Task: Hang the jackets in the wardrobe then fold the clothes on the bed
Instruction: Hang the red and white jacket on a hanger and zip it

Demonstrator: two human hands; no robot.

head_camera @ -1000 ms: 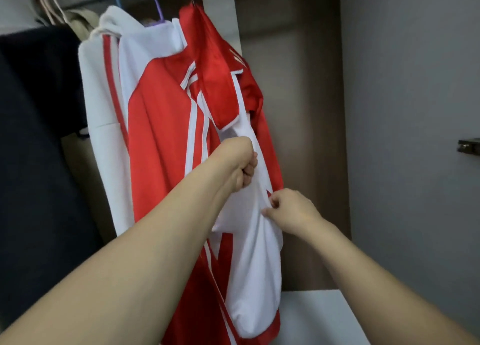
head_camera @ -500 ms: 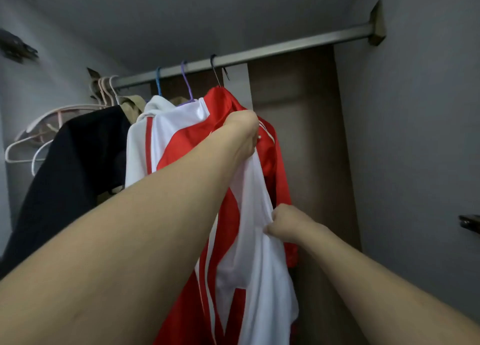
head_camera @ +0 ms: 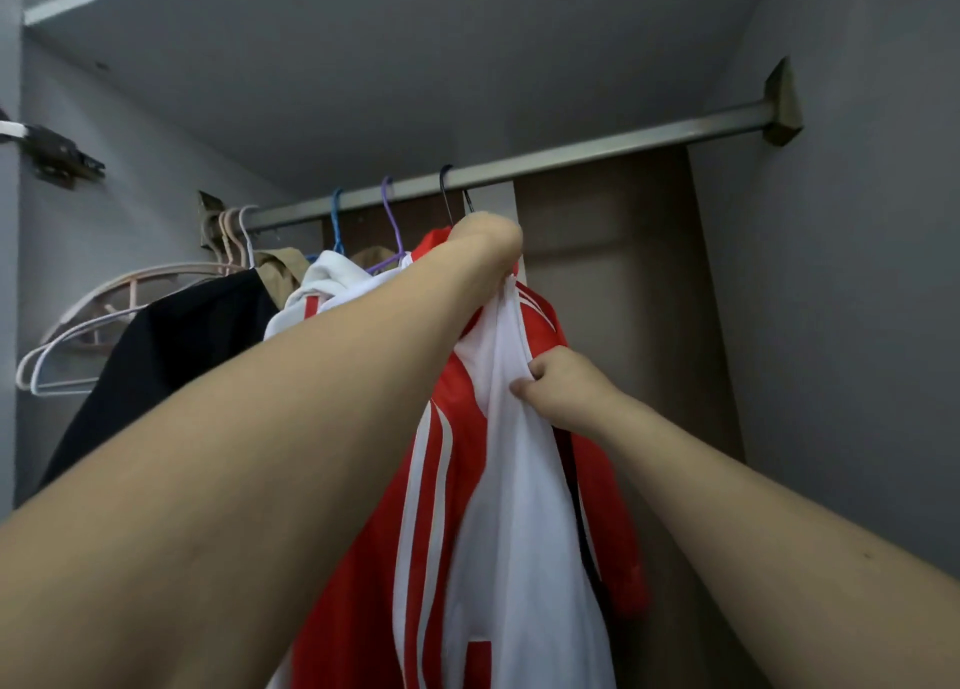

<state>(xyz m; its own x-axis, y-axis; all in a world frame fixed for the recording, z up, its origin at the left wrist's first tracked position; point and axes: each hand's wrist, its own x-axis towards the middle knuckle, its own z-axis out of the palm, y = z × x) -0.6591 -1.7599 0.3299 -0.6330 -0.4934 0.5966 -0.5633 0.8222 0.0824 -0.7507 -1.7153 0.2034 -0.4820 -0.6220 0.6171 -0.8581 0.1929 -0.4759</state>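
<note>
A: Jacket (head_camera: pixel 498 506), red and white, hung from the rail (head_camera: pixel 597 148) inside the wardrobe (head_camera: pixel 831 325), at about six o'clock from the rail's middle. Could you read any brand or label on it?

B: No. Only white stripes on red showed, and a red patch near the bottom edge, too cut off to tell whether it was a letter or a figure.

A: Which way did it run?

B: Its long axis was top to bottom, collar at twelve o'clock under the dark hanger hook (head_camera: pixel 448 189), hem cut off at six.

A: And the hands?

B: The left hand (head_camera: pixel 491 244) was up at the collar, fingers curled round the white cloth there. Its fingertips were hidden behind the fist. The right hand (head_camera: pixel 558 389), at about four o'clock from the left, pinched the white front edge between thumb and curled fingers.

A: Anything else hard to make out?

B: The left forearm covered most of a second white jacket (head_camera: pixel 332 278) at nine o'clock. A black garment (head_camera: pixel 171 345) hung further left, beside empty pale hangers (head_camera: pixel 78 345).
</note>
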